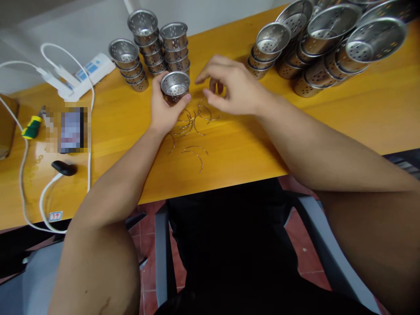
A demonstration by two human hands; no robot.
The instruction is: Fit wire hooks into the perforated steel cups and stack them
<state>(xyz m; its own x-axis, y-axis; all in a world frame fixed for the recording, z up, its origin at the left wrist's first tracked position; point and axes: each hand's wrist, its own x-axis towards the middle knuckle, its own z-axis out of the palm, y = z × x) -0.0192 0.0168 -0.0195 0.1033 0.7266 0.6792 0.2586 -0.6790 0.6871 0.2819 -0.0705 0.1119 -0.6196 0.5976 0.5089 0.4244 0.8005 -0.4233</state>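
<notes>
While the left hand (166, 109) wraps its grip tight around a small metal cup (175, 85) with holes, the cup stands on the yellow bench (236, 148), mouth up, easy to reach into. Just beside it, the right hand (232, 87) curls over thin wire handles (193, 127) spread in a loose pile; its fingertips are pinched close, but I cannot tell if they hold one. Stacked cups (154, 48) wait behind, and tipped stacks (328, 39) lie to the right.
</notes>
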